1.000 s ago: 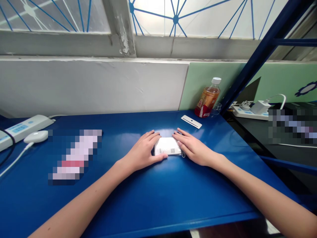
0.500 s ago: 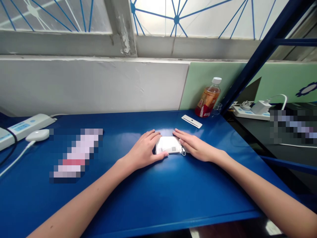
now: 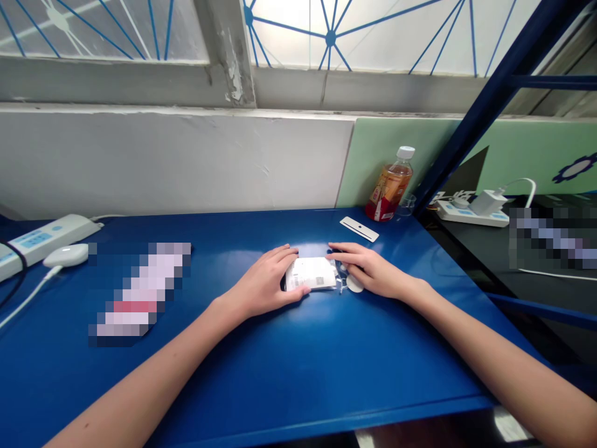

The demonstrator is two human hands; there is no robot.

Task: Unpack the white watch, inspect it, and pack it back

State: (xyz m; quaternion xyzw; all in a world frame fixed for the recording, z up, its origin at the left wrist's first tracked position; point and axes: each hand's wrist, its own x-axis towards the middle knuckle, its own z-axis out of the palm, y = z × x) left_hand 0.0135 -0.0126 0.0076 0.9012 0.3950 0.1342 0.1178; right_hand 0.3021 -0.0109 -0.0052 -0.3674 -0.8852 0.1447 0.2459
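Observation:
A small white packet in clear plastic (image 3: 313, 274) lies flat on the blue tabletop, with small printed marks on its face. My left hand (image 3: 265, 278) grips its left end, the thumb along the near edge and the fingers at the far edge. At the packet's right end, where the plastic sticks out, my right hand (image 3: 370, 269) rests with its fingers stretched out. A round white disc (image 3: 354, 284) shows partly under that hand; what it is I cannot make out.
Beyond my right hand lie a thin white card (image 3: 359, 229) and a bottle of reddish-brown drink (image 3: 390, 186). To the left are a blurred-out flat object (image 3: 147, 286), a white charger with a cable (image 3: 68, 255) and a power strip (image 3: 56, 233). A blue post (image 3: 459, 137) rises at right.
My left hand and the packet have shifted slightly left. My right hand's fingers have drawn back a little, and the white disc and loose plastic now show beside the packet.

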